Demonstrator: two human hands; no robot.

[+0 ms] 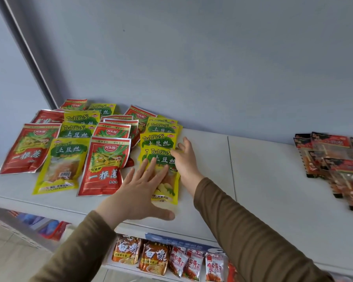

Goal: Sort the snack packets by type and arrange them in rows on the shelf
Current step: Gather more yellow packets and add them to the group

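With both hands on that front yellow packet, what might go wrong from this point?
1. The left hand presses flat on the front yellow packet, which lies loosely over the yellow packets behind it; a push may skew that whole row.
2. The right hand rests open at the packet's edge without a grip, so the packet could slide.
3. The red packet lies close alongside and may get nudged.

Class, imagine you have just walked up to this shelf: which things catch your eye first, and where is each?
First, the bright rows of red packets and yellow packets on the white shelf, at its left end. Next, the two hands: the left hand lies flat on the front yellow packet of the rightmost row, while the right hand touches its right edge. Dark red packets lie apart at far right.
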